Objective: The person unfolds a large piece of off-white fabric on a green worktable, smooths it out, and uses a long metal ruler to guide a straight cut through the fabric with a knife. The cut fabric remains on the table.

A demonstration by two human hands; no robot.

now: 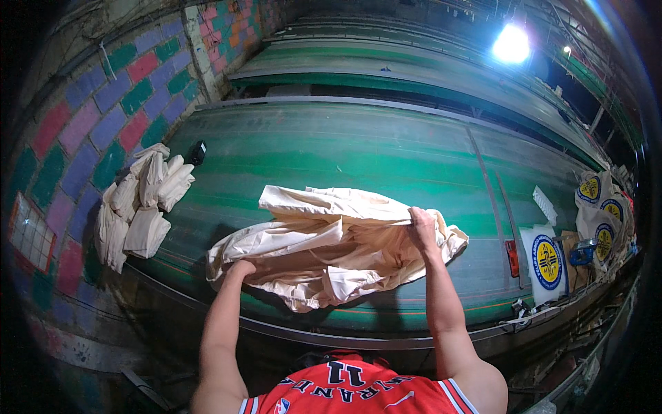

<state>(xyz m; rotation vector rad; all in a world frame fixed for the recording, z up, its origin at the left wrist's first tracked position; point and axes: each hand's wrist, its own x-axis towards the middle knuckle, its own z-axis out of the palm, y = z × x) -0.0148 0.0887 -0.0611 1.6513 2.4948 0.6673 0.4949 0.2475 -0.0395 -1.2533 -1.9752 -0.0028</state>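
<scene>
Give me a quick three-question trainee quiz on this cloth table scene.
1. True or false: both hands grip the crumpled cream fabric piece.
2. Which hand, left hand or right hand, holds the fabric's upper edge?
3. Where is the pile of folded cream fabric bundles? A) right end of the long green table B) left end C) floor

Key: 1 true; 2 right hand; 3 B.

both hands (pixel 422 228) gripping cream cloth (pixel 331 245), green table (pixel 345 148)

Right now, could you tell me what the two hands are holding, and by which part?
Both grip the cream cloth on the green table: the left hand at its lower left edge, the right hand pinching a fold at its upper right.
</scene>
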